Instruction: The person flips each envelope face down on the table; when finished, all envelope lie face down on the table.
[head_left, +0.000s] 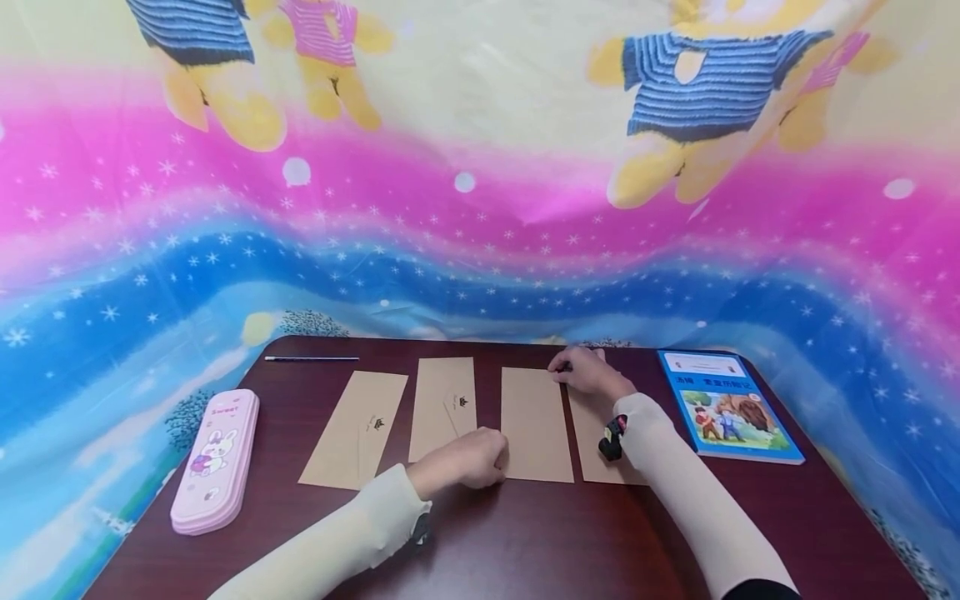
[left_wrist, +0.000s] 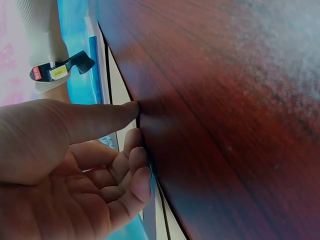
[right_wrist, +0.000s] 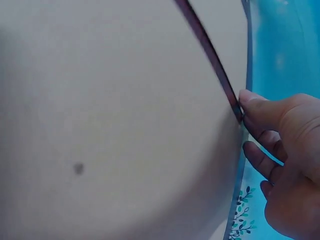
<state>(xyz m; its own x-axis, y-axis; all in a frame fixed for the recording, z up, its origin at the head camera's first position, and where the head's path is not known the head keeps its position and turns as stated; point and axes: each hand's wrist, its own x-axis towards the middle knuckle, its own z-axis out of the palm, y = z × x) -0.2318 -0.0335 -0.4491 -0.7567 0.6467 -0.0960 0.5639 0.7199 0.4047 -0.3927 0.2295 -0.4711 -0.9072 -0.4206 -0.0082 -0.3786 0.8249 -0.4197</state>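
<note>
Several brown paper envelopes lie in a row on the dark wooden table. My left hand [head_left: 474, 458] is at the near left corner of the third envelope [head_left: 536, 425], its thumb and curled fingertips pinching close at the edge in the left wrist view. At that envelope's far right corner, my right hand [head_left: 596, 375] pinches with thumb and forefinger. The fourth envelope [head_left: 591, 446] lies partly hidden under my right forearm. To the left, the second envelope [head_left: 435, 400] and first envelope [head_left: 348, 433] show flaps and small dark crown prints.
A pink pencil case [head_left: 217, 462] with a rabbit print lies at the table's left. Behind it is a thin pencil [head_left: 311, 359] near the back edge. A blue-covered book [head_left: 731, 408] lies at the right. A printed cloth [head_left: 480, 217] hangs behind the table.
</note>
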